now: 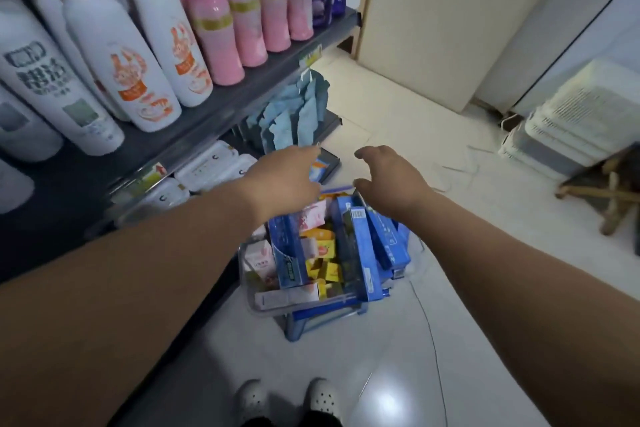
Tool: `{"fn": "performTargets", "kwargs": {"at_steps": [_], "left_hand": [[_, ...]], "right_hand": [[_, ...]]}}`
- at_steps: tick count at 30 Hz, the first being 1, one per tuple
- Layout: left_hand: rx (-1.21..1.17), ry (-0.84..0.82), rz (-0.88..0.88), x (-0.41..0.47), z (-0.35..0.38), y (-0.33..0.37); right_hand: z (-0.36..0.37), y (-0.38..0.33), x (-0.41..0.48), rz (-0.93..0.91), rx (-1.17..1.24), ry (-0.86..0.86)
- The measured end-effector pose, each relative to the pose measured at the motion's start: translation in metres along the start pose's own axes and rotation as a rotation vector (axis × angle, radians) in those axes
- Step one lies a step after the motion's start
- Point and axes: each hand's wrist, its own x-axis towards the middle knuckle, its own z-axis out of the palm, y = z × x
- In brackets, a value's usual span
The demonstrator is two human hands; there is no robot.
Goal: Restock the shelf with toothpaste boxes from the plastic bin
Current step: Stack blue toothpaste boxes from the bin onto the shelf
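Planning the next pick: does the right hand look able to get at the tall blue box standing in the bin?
Probably yes. The right hand hovers open right above the bin, which has no lid, and the tall blue box sticks up with nothing covering it.

Person seen from above, two bare forearms uncovered to the frame edges, left hand (284, 180) and right hand (388, 177) bare, white clogs (323, 399) with round ventilation holes over rounded toes, dark trouser fabric (291, 422) at bottom edge
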Motion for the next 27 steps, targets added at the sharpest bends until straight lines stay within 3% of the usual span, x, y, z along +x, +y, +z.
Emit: {"fn": "performTargets", "kwargs": {"at_steps": [12, 27], "left_hand": [[-0.463, -0.361, -0.269, 0.058, 0.163, 0.029], [-0.685, -0.301, -0.502, 0.099, 0.233, 0.046]], "right_hand": [[0.122, 0.112, -0.004, 0.491, 0.093, -0.176], [0.169, 0.134, 0.006, 0.487, 0.126, -0.156]]}}
